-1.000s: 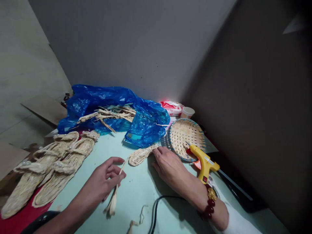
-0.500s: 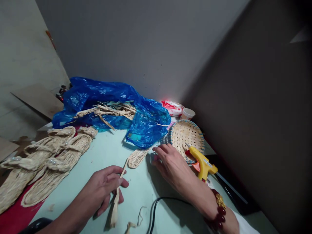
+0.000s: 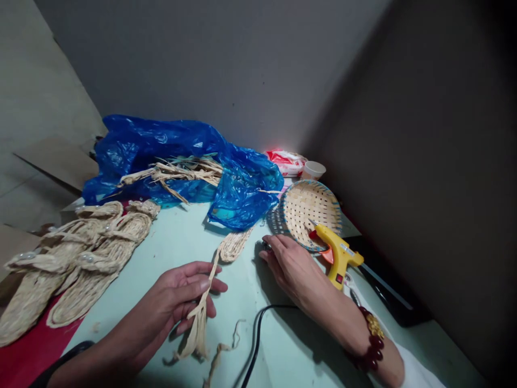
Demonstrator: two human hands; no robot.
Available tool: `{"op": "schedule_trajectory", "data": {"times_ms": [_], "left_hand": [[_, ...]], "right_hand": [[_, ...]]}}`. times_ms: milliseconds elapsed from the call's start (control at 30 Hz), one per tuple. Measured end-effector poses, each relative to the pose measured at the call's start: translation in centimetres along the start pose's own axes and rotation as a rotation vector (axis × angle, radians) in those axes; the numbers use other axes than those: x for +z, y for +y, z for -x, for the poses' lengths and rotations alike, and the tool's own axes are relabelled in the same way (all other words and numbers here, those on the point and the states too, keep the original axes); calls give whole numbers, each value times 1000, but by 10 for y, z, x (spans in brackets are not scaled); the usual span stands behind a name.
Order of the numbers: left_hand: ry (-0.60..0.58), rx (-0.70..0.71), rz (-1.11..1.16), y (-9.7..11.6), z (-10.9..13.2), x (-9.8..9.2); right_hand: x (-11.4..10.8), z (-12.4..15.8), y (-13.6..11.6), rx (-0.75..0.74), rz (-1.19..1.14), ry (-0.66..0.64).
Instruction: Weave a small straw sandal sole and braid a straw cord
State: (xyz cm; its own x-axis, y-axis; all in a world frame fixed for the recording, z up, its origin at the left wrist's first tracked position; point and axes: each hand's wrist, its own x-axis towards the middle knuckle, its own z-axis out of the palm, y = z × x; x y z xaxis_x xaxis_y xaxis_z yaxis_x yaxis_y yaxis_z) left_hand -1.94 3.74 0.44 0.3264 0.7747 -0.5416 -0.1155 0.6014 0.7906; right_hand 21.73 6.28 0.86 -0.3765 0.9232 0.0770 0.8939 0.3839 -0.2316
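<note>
My left hand [image 3: 183, 296] pinches a pale straw strand [image 3: 200, 318] that runs up to a small woven straw sole [image 3: 233, 247] lying on the pale green table [image 3: 169, 248]. The strand's loose ends hang below my fingers. My right hand [image 3: 291, 265] rests palm down on the table just right of the small sole, fingers curled over something small at its tips that I cannot make out. A dark red bead bracelet [image 3: 371, 340] circles my right wrist.
A yellow glue gun [image 3: 336, 254] rests against a round woven basket [image 3: 309, 213], with its black cord [image 3: 258, 337] crossing the table front. A blue plastic bag [image 3: 177, 161] holds straw. A pair of finished straw sandals [image 3: 76, 258] lies left. A paper cup [image 3: 313, 170] and red-white packet [image 3: 285, 160] stand behind.
My left hand has slid right along the strand, gathering its loose ends. My right hand has left the small sole and moved a little right toward the basket.
</note>
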Motion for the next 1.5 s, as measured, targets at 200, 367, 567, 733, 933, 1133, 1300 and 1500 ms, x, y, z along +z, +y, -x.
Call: {"op": "schedule_trajectory", "data": {"times_ms": [200,367,567,733,933,1133,1300,1500], "left_hand": [[-23,29,39,0,-5,5],[43,90,43,-1,-13,12],[47,79,111,-4,-15,20],[54,136,-38,-9,-13,21],[9,141,-272,-11,-13,13],[123,178,-121,-4,-14,8],[92,212,-85,-3,-13,8],[74,282,-58,-5,-12,7]], "right_hand": [[3,0,-4,-20,35,60],[-16,17,-28,-23,-308,-10],[-14,30,-58,108,-792,-287],[4,29,-55,131,-816,-192],[-2,32,-48,50,-653,-137],[-10,51,-30,-23,-564,-3],[-9,63,-30,-118,-333,-37],[6,67,-63,-361,-4,-92]]}}
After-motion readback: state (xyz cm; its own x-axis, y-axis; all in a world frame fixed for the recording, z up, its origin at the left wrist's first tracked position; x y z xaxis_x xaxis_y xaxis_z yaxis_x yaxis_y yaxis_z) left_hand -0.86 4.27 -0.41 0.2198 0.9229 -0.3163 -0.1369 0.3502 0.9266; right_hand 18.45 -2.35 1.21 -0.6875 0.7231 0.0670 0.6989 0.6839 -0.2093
